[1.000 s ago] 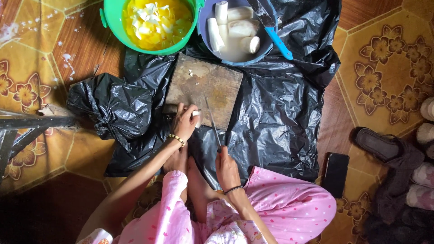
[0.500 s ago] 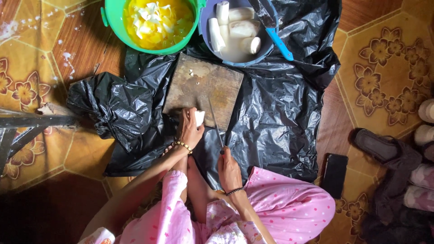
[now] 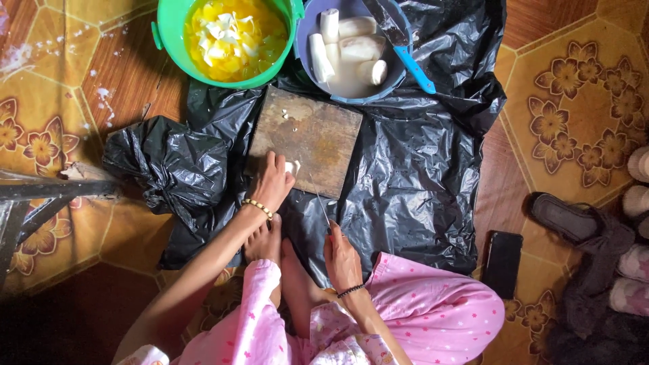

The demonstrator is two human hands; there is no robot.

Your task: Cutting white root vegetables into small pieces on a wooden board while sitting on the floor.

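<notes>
My left hand (image 3: pixel 272 181) rests on the near left corner of a worn wooden cutting board (image 3: pixel 314 135) and pins a small white piece of peeled root (image 3: pixel 291 167) under its fingers. My right hand (image 3: pixel 341 253) is closed on the handle of a knife (image 3: pixel 323 211), whose thin blade points up toward the board's near edge. The board lies on a black plastic sheet (image 3: pixel 412 176) spread over the floor. My feet and pink dotted trousers show below.
A green bucket (image 3: pixel 226 40) of yellow and white chopped pieces and a blue basin (image 3: pixel 351 47) of peeled white roots in water stand beyond the board. A blue-handled tool (image 3: pixel 412 64) leans on the basin. A dark phone (image 3: pixel 503 263) and sandals (image 3: pixel 574 220) lie right.
My left hand slid a little forward and left onto the board with the white piece. My right hand and knife stayed near the board's near edge.
</notes>
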